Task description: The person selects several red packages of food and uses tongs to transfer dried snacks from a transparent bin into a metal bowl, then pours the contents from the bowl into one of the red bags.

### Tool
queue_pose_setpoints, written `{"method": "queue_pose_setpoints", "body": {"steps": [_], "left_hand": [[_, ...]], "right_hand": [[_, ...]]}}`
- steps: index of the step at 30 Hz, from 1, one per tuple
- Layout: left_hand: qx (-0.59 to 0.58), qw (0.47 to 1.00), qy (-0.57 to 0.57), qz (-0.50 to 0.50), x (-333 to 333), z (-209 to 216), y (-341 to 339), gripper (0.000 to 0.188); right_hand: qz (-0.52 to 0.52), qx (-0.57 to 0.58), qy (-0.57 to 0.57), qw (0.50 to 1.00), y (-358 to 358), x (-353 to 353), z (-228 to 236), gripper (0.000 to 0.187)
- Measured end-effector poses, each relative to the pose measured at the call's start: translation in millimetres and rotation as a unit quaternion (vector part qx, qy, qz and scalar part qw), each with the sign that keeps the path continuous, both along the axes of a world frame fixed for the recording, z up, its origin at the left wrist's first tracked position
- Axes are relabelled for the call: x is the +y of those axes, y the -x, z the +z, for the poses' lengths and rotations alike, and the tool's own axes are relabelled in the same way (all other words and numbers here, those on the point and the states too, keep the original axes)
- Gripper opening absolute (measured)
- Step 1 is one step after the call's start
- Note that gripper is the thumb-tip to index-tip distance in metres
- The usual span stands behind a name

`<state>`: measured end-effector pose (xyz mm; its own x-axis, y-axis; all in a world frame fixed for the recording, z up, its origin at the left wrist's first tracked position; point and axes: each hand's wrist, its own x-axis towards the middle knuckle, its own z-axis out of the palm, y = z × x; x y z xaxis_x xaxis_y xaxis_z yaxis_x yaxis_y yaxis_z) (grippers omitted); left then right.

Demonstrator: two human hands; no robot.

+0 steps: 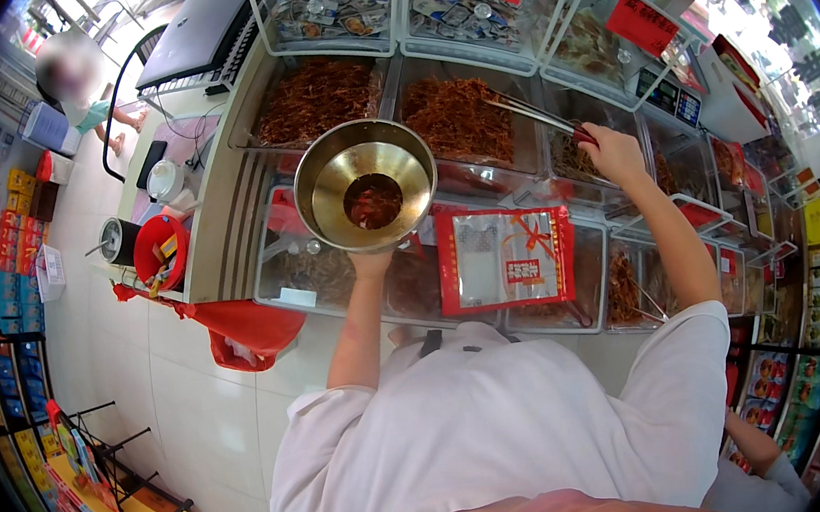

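My left hand (371, 262) is closed on a shiny brass-coloured metal bowl (322, 197) from beneath; most of its fingers are hidden under it. Dark reddish-brown stuff (372, 202) shows at the bowl's bottom. To the right, my right hand (611, 153) grips metal tongs (533, 111) by their dark red handle end. Their tips reach into a bin of reddish-brown shredded dried food (455, 116). Another bin of similar shreds (321, 95) stands just beyond the bowl. A clear-windowed red and white bag (476, 264) lies flat on the bin covers in front of me.
Lidded bins with small packets (329, 10) line the back. More tongs rest in a bin of shreds (623, 286) at the near right. A red bucket (162, 252) and red plastic bag (248, 328) are at the left. A person (77, 86) is far left, another person's arm (752, 440) lower right.
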<state>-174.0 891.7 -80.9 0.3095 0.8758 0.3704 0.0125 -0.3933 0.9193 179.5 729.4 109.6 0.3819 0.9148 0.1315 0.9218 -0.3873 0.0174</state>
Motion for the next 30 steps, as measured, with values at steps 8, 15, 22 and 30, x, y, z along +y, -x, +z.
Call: {"method": "queue_pose_setpoints", "body": {"steps": [8, 15, 22, 30], "left_hand": [[-0.077, 0.993, 0.082, -0.018, 2.0, 18.6, -13.8, 0.078], [-0.015, 0.998, 0.057, -0.038, 3.5, 64.5, -29.9, 0.068], [-0.058, 0.997, 0.058, -0.009, 15.7, 61.3, -52.6, 0.079], [-0.096, 0.992, 0.022, -0.081, 4.5, 61.4, -53.3, 0.080]], "right_hand": [[0.002, -0.044, -0.062, 0.997, -11.0, -9.4, 50.2, 0.034], [-0.011, -0.091, -0.103, 0.990, -4.9, -20.8, 111.0, 0.030], [0.061, -0.119, -0.103, 0.986, 25.2, -32.1, 186.4, 0.031], [0.261, -0.252, 0.081, 0.928, 110.3, 21.3, 244.6, 0.027]]}}
